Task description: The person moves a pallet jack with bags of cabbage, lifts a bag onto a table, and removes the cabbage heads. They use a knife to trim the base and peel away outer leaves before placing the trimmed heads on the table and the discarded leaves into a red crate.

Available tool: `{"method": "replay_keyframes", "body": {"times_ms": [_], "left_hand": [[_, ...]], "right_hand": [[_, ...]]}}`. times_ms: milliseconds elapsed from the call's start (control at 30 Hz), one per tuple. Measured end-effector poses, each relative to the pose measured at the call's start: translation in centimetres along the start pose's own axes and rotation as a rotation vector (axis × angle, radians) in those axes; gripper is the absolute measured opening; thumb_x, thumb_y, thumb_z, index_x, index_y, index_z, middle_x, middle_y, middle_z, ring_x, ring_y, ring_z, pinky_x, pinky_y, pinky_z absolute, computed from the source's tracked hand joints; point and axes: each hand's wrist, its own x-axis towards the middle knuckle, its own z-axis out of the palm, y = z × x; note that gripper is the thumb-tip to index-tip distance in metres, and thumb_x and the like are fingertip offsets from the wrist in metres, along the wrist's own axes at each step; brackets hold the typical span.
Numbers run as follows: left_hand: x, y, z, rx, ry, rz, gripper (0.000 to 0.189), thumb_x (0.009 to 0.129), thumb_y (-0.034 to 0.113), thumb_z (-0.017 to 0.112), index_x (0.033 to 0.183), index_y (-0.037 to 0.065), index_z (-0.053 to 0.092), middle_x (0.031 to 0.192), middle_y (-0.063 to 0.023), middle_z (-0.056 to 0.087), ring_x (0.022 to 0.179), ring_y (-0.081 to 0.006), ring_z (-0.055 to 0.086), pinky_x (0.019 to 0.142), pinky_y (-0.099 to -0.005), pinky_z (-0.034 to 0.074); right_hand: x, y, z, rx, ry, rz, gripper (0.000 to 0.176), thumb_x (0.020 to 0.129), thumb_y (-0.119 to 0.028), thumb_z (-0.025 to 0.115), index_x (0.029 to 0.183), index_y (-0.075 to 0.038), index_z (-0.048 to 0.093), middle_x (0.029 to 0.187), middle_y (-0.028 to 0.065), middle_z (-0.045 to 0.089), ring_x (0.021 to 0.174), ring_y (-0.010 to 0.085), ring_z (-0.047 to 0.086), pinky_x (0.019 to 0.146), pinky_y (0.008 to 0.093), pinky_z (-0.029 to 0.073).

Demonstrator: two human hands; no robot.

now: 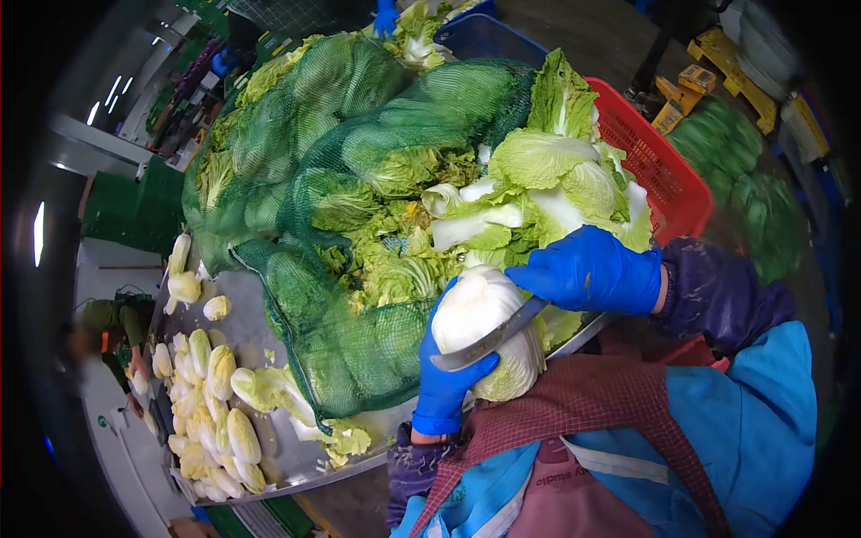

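A pale napa cabbage [480, 309] rests in my blue-gloved left hand [444, 363], held close to my apron with its white base turned up. The fingers wrap round its left side and underside. My right hand [587, 269], gloved in blue too, is closed on the handle of a knife [489, 341]. Its curved blade lies across the front of the cabbage, the tip near my left fingers. Just beyond my hands, loose outer cabbage leaves [547, 175] are piled beside a green mesh sack [359, 350] holding cabbages.
Trimmed cabbages [215, 421] lie on the metal table [296, 448] at left. A red crate [646, 166] stands at right, a blue bin [489, 40] at the far side. Another person [112, 327] works at the left edge; a co-worker's blue glove [386, 20] shows at the top.
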Motion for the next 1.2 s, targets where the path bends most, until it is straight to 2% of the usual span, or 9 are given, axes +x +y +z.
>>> {"method": "replay_keyframes", "body": {"times_ms": [133, 267, 367, 433, 500, 667, 733, 1000, 1200], "left_hand": [[-0.2, 0.2, 0.2, -0.022, -0.017, -0.037, 0.093, 0.054, 0.024, 0.079, 0.13, -0.002, 0.032, 0.127, -0.0144, 0.042, 0.117, -0.025, 0.041, 0.1, -0.0357, 0.031], [-0.1, 0.7, 0.7, 0.022, -0.072, 0.107, 0.094, 0.055, 0.027, 0.079, 0.13, -0.003, 0.03, 0.128, -0.0146, 0.041, 0.119, -0.0247, 0.04, 0.101, -0.0358, 0.029], [-0.3, 1.7, 1.4, 0.044, -0.104, 0.127, 0.094, 0.055, 0.028, 0.079, 0.13, -0.003, 0.03, 0.128, -0.0144, 0.04, 0.119, -0.0247, 0.04, 0.101, -0.0358, 0.029], [0.0, 1.9, 1.9, 0.041, -0.204, 0.158, 0.094, 0.055, 0.029, 0.08, 0.129, -0.003, 0.032, 0.127, -0.0143, 0.042, 0.118, -0.0246, 0.04, 0.101, -0.0355, 0.028], [-1.3, 3.6, 2.9, 0.174, -0.361, 0.257, 0.092, 0.055, 0.028, 0.08, 0.129, -0.002, 0.033, 0.127, -0.0144, 0.042, 0.118, -0.0241, 0.041, 0.1, -0.0349, 0.03], [0.3, 2.0, 1.6, 0.122, -0.078, 0.218, 0.096, 0.055, 0.02, 0.08, 0.132, -0.001, 0.027, 0.126, -0.0155, 0.041, 0.116, -0.0247, 0.041, 0.098, -0.0363, 0.033], [0.4, 2.6, 2.0, 0.163, -0.022, 0.253, 0.096, 0.055, 0.02, 0.079, 0.132, -0.001, 0.026, 0.126, -0.0154, 0.041, 0.116, -0.025, 0.041, 0.097, -0.0358, 0.033], [0.5, 1.3, 3.3, 0.356, 0.231, 0.369, 0.095, 0.057, 0.02, 0.08, 0.132, -0.002, 0.025, 0.126, -0.0172, 0.039, 0.116, -0.026, 0.04, 0.096, -0.0357, 0.034], [1.0, 0.3, 3.8, 0.3, 0.296, 0.37, 0.089, 0.06, 0.018, 0.078, 0.13, -0.002, 0.028, 0.128, -0.0163, 0.038, 0.116, -0.0257, 0.04, 0.096, -0.0351, 0.034]], "right_hand": [[-0.2, -0.4, -0.4, 0.089, 0.071, 0.023, 0.02, 0.071, -0.012, 0.058, 0.09, -0.013, 0.053, 0.067, 0.0032, 0.053, 0.056, 0.0227, 0.058, 0.044, 0.0334, 0.045], [-0.4, -0.3, -0.3, -0.016, 0.009, -0.018, 0.03, 0.07, -0.013, 0.059, 0.1, -0.01, 0.057, 0.065, 0.0013, 0.054, 0.054, 0.0159, 0.057, 0.042, 0.0284, 0.044], [-0.7, 0.0, -0.1, 0.029, -0.007, -0.002, 0.016, 0.072, -0.011, 0.057, 0.088, -0.011, 0.053, 0.069, 0.0052, 0.055, 0.056, 0.0233, 0.058, 0.045, 0.0326, 0.046], [-1.4, 2.1, 1.6, 0.122, 0.21, -0.032, 0.013, 0.074, -0.009, 0.055, 0.087, -0.009, 0.053, 0.068, 0.0073, 0.056, 0.057, 0.0259, 0.058, 0.047, 0.0344, 0.047], [-3.6, 7.4, 3.7, -0.126, -0.049, 0.255, 0.016, 0.074, -0.01, 0.056, 0.09, -0.01, 0.054, 0.069, 0.0094, 0.058, 0.061, 0.0281, 0.06, 0.05, 0.0355, 0.048], [-1.5, 2.5, 0.2, 0.379, 0.093, 0.416, 0.024, 0.076, -0.02, 0.062, 0.097, -0.01, 0.056, 0.07, 0.0097, 0.06, 0.062, 0.0246, 0.061, 0.056, 0.0325, 0.049], [-0.7, 0.1, -0.5, 0.728, 0.047, 0.429, 0.041, 0.073, -0.029, 0.067, 0.102, -0.006, 0.052, 0.088, 0.0111, 0.059, 0.077, 0.0217, 0.06, 0.066, 0.0317, 0.048], [0.1, -2.0, 2.5, 0.807, 0.19, 0.409, 0.056, 0.065, -0.033, 0.073, 0.104, -0.003, 0.045, 0.09, 0.0124, 0.05, 0.081, 0.0238, 0.055, 0.071, 0.0338, 0.046], [-0.3, -3.0, 2.3, 0.716, 0.253, 0.465, 0.035, 0.064, -0.019, 0.071, 0.088, -0.003, 0.05, 0.076, 0.0096, 0.052, 0.068, 0.0239, 0.054, 0.062, 0.0319, 0.044]]}}
